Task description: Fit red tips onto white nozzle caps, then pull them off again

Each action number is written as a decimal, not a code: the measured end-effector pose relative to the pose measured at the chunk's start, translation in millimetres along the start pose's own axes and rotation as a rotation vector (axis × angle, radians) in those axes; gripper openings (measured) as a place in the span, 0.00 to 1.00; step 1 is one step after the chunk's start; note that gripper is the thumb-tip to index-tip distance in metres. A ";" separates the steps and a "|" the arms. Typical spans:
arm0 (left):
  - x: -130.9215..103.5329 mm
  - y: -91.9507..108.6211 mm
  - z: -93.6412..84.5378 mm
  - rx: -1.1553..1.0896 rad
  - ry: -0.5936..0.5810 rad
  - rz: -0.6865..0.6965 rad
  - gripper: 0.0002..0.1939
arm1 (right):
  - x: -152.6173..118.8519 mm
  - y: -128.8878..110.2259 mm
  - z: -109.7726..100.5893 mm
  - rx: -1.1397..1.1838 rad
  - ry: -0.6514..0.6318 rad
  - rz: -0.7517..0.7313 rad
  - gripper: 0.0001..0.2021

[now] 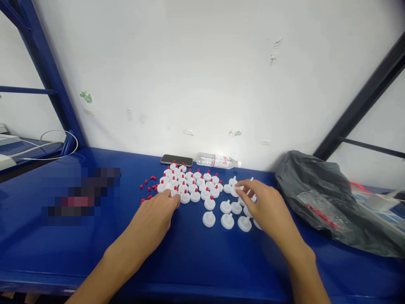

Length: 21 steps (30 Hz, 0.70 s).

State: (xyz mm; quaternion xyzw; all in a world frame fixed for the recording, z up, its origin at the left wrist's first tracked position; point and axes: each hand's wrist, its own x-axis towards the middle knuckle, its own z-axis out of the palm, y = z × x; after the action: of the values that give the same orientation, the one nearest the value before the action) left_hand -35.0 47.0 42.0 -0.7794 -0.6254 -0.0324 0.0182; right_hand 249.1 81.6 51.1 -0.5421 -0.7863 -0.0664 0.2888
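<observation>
Clock face centred on the red-tipped white lids (195, 195), 12 toward the wall. These stand close-packed, nozzles up, on the blue bench (196, 261).

Left hand (160, 207): 8 o'clock, at the near edge of the group. Fingers curled, thumb and index bunched beside the lids; cannot tell whether anything is clamped between them.

Right hand (264, 202): between 3 and 4 o'clock, reaching over the bare white lids (227, 220), which spread at about 4 o'clock without red tips. Thumb and index nearly together at one bare lid (234, 191); cannot tell whether they are clamped on its nozzle.

Loose red caps (149, 189): scattered at 9 o'clock.

Surroundings: phone (176, 161) at 11; clear bottle (215, 161) on its side at 2; grey plastic bag (294, 177) at 3, a clear packet (322, 215) with red pieces upon it.
</observation>
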 end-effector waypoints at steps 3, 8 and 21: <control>0.7 -4.6 2.1 0.029 0.037 -0.041 0.16 | -0.3 3.6 2.2 -0.060 -0.029 0.014 0.11; 0.8 -6.5 4.4 0.046 0.052 -0.065 0.15 | -1.1 -5.4 0.9 0.070 -0.014 -0.061 0.12; -4.4 -1.3 -9.9 0.075 0.133 -0.141 0.14 | -11.0 -41.7 13.9 0.244 -0.182 -0.283 0.15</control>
State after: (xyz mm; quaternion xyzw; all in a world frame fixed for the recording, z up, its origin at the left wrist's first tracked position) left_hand -37.5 42.4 51.4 -0.7285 -0.6768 -0.0619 0.0863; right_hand 209.3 61.6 42.6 -0.3912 -0.8796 0.0387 0.2678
